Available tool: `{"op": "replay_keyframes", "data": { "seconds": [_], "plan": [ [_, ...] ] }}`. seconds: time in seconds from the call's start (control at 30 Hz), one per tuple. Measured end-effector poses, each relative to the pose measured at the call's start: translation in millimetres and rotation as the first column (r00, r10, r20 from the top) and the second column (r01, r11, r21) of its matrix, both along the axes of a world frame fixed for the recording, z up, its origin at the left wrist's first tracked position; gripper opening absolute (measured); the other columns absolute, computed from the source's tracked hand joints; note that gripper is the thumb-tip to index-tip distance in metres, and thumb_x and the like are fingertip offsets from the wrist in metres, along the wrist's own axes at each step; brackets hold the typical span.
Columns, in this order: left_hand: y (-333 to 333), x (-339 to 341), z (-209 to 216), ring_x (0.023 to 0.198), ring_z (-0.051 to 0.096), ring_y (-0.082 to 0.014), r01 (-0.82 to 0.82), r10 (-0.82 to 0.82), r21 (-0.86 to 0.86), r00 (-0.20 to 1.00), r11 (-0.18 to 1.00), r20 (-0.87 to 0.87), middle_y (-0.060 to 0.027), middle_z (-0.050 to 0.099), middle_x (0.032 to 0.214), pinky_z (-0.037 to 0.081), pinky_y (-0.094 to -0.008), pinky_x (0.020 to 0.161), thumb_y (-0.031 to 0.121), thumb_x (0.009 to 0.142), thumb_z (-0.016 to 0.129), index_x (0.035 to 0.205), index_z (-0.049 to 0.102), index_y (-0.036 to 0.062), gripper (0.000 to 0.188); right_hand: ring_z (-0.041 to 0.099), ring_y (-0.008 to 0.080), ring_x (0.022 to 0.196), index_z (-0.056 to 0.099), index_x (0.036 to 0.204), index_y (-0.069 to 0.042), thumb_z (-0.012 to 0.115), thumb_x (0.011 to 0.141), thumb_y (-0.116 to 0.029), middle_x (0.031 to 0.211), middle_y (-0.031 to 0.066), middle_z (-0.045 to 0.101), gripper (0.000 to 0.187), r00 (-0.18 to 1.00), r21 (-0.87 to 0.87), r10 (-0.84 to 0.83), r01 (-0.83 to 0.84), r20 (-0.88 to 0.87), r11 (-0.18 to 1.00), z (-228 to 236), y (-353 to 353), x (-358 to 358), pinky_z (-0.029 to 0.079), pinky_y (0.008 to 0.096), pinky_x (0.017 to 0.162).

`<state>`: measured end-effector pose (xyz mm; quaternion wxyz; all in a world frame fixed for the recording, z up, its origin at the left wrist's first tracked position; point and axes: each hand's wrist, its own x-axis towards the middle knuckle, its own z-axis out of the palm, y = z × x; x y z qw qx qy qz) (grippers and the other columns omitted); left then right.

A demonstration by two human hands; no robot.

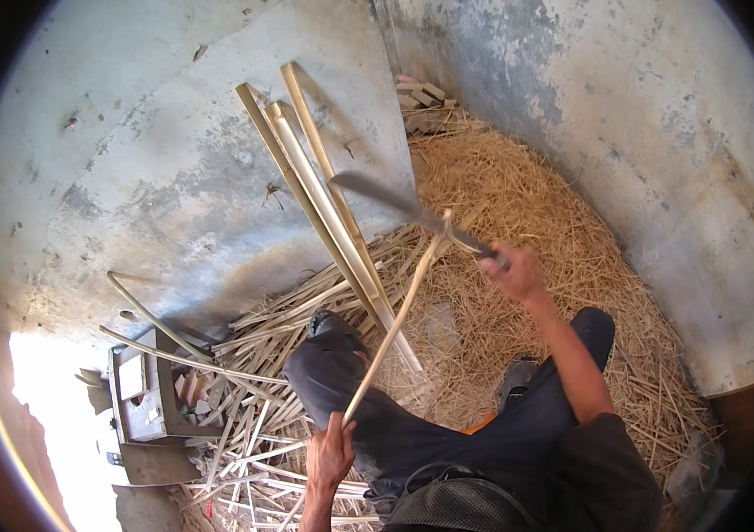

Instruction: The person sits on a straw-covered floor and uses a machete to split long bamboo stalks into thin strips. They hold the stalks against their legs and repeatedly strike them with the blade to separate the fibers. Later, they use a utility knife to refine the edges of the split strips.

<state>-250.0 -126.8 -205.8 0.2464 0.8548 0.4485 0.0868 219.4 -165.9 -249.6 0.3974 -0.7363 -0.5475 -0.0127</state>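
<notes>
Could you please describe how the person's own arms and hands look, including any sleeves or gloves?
Both the left hand and the right hand are bare, without gloves. The right forearm is uncovered; a plain dark sleeve covers the arm above it. Only a short, bare part of the left forearm shows, so its sleeve cannot be seen.
</notes>
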Motion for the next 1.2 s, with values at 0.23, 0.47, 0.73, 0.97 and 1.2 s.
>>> {"op": "replay_keyframes", "data": {
  "seconds": [0.23, 0.47, 0.73, 0.97, 1.2],
  "plan": [
    [-15.6, -26.2, 1.0, 0.062, 0.062, -0.0487, -0.006, 0.008, -0.05, 0.999, 0.999, 0.048, -0.0251, 0.062, 0.065, 0.041, -0.0565, 0.051, 0.018, 0.1, 0.058, 0.1, 0.052, 0.0059, 0.013, 0.042, 0.0126, 0.041, 0.065, 0.078, -0.005, 0.054, 0.095, -0.068, 0.046, -0.0003, 0.04, 0.067, 0.992, 0.033, -0.117, 0.119, -0.053, 0.992, 23.2, -21.8, 28.9, 0.031, 0.0325, 0.042],
    [-13.9, -14.9, -3.0, 0.06, 0.062, -0.0422, -0.038, 0.105, -0.291, 0.97, 0.956, 0.22, -0.0219, 0.057, 0.062, 0.044, -0.0434, 0.053, 0.02, 0.105, 0.053, 0.097, 0.055, 0.0017, 0.02, 0.04, 0.0115, 0.041, 0.061, 0.072, -0.006, 0.053, 0.096, -0.068, 0.047, -0.0013, 0.039, 0.067, 0.983, 0.069, -0.063, 0.076, -0.172, 0.995, 20.9, -28.7, -6.0, 0.029, 0.0332, 0.041],
    [-12.5, -5.0, -18.8, 0.056, 0.045, -0.0093, 0.066, 0.252, -0.648, 0.888, 0.759, 0.386, 0.0001, 0.049, 0.065, 0.034, -0.0296, 0.049, 0.032, 0.109, 0.046, 0.097, 0.055, 0.0035, 0.032, 0.038, 0.0072, 0.047, 0.058, 0.071, -0.005, 0.056, 0.097, -0.064, 0.051, -0.0024, 0.041, 0.064, 0.956, 0.135, 0.032, 0.008, -0.291, 0.991, 39.4, -27.7, -33.4, 0.029, 0.0297, 0.045],
    [-10.4, 5.8, -6.7, 0.054, 0.033, -0.0059, 0.204, 0.38, -0.829, 0.815, 0.521, 0.439, 0.0035, 0.04, 0.066, 0.027, -0.0235, 0.047, 0.039, 0.109, 0.045, 0.106, 0.053, 0.0047, 0.036, 0.046, 0.0121, 0.052, 0.061, 0.078, -0.005, 0.054, 0.097, -0.064, 0.057, 0.0009, 0.048, 0.063, 0.792, -0.065, -0.072, 0.041, -0.606, 0.997, -21.4, -1.8, -40.4, 0.034, 0.0326, 0.049],
    [-2.3, 10.1, 2.9, 0.054, 0.031, -0.006, 0.248, 0.374, -0.796, 0.78, 0.552, 0.502, 0.0039, 0.037, 0.066, 0.026, -0.0241, 0.048, 0.038, 0.11, 0.045, 0.105, 0.053, 0.0027, 0.037, 0.062, 0.0343, 0.068, 0.067, 0.095, 0.004, 0.058, 0.095, -0.059, 0.073, 0.0176, 0.065, 0.063, 0.756, -0.516, -0.417, 0.123, -0.505, 0.848, -170.2, 24.6, -73.0, 0.047, 0.047, 0.068]
  ]
}}
